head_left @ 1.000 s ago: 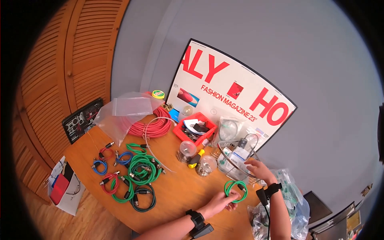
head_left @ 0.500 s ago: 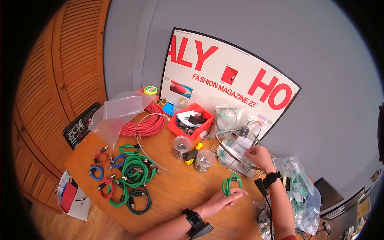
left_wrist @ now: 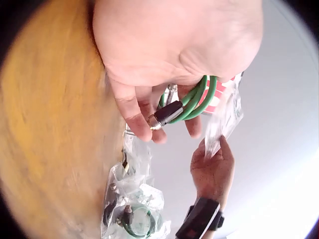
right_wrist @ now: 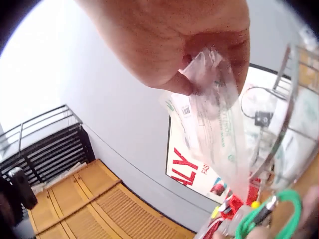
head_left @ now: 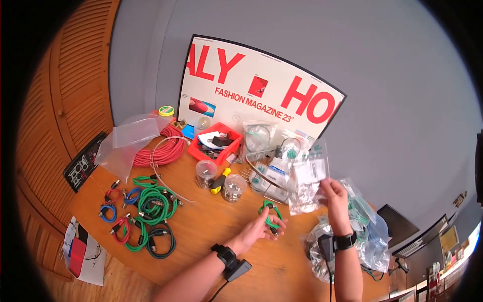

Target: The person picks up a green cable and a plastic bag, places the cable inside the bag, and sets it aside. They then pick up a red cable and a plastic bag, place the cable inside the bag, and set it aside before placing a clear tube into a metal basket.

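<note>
In the head view my left hand (head_left: 253, 235) holds a coiled green cable (head_left: 265, 213) low over the table's front part. The left wrist view shows the coil passing behind the palm, with a black-and-metal connector (left_wrist: 165, 114) by the fingertips. My right hand (head_left: 336, 201) pinches a clear printed plastic bag (head_left: 308, 178) by its edge, raised in front of the wire basket (head_left: 266, 177). In the right wrist view the bag (right_wrist: 219, 129) hangs limp and flat from thumb and fingers. The green coil (right_wrist: 294, 219) lies below it there.
Several coiled green, blue, red and black cables (head_left: 153, 204) lie on the table's left side. Behind are a large red cable coil (head_left: 171, 151), a red bin (head_left: 232, 150), small tubs (head_left: 234, 189) and a screwdriver (head_left: 220, 181). Bagged cables (head_left: 365, 221) pile up at right.
My right hand has pulled the plastic bag up out of the wire basket and towards me. My left hand has turned, its fingers now spread beside the green cable. The head view has swung right.
</note>
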Demonstrator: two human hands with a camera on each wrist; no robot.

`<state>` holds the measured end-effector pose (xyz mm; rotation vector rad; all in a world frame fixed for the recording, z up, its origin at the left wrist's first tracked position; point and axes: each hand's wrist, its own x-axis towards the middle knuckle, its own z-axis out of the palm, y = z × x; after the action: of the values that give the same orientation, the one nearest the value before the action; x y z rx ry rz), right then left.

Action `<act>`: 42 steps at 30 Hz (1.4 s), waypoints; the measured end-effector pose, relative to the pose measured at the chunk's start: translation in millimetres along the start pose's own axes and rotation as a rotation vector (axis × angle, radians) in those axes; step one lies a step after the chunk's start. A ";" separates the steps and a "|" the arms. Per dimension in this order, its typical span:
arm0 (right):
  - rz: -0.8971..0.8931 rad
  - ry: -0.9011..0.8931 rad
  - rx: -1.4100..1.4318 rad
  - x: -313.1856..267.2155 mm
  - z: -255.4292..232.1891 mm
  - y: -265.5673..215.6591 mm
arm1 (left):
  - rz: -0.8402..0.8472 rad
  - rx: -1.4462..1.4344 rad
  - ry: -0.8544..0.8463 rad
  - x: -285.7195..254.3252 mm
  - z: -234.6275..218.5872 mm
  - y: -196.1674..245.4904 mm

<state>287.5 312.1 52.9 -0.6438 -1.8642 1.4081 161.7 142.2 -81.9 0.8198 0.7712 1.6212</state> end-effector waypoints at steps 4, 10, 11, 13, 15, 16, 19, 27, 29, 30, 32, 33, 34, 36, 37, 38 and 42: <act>0.200 -0.005 0.304 -42.5 -5.6 41.2 | 0.075 0.090 -0.012 -1.3 -2.9 0.6; 0.355 -0.023 0.673 -66.3 3.0 106.5 | 0.058 0.041 -0.028 -2.4 -9.5 0.8; 0.351 -0.071 0.597 -68.8 4.7 110.1 | 0.046 0.056 -0.031 -2.6 -9.9 1.2; 0.347 -0.102 0.540 -74.6 7.9 114.4 | 0.068 0.002 0.057 -2.7 -8.0 1.6; 0.300 -0.137 0.463 -75.6 9.9 111.3 | 0.074 0.024 0.077 -2.2 -10.6 0.2; 0.280 -0.149 0.441 -75.1 8.7 116.3 | 0.094 0.030 0.103 -2.0 -10.9 0.7; 0.234 -0.134 0.514 -74.6 7.7 123.1 | 0.087 0.050 0.165 -4.5 -9.9 6.2; 0.163 0.059 0.425 -82.6 13.4 111.1 | 0.096 0.192 0.292 -4.9 4.9 13.4; 0.145 -0.016 0.267 -79.6 11.3 120.9 | 0.076 0.206 0.248 -3.5 5.4 11.1; 0.163 -0.047 0.240 -79.1 11.1 127.4 | 0.069 0.215 0.213 -3.4 5.1 10.2; 0.188 -0.084 0.249 -84.2 11.7 111.2 | 0.046 0.234 0.175 -4.4 1.1 7.9; 0.210 -0.129 0.258 -85.7 11.8 103.8 | 0.029 0.254 0.143 -5.2 -0.4 7.0; 0.218 -0.209 0.329 -86.1 9.6 102.3 | 0.028 0.252 0.145 -6.1 1.7 7.4; 0.190 -0.257 0.337 -89.3 14.4 96.1 | 0.010 0.289 0.227 -7.3 10.4 10.1; 0.161 -0.304 0.345 -90.3 16.1 94.7 | 0.010 0.287 0.229 -7.0 12.7 10.5; 0.183 -0.371 0.275 -90.7 16.1 95.9 | 0.031 0.341 0.259 -6.8 14.7 10.6; 0.177 -0.439 0.251 -91.0 16.7 99.7 | 0.071 0.338 0.355 -4.4 16.5 7.4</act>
<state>329.4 262.8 -66.7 -0.4021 -1.9404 1.9893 172.2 137.6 -67.2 0.8091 1.3068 1.7500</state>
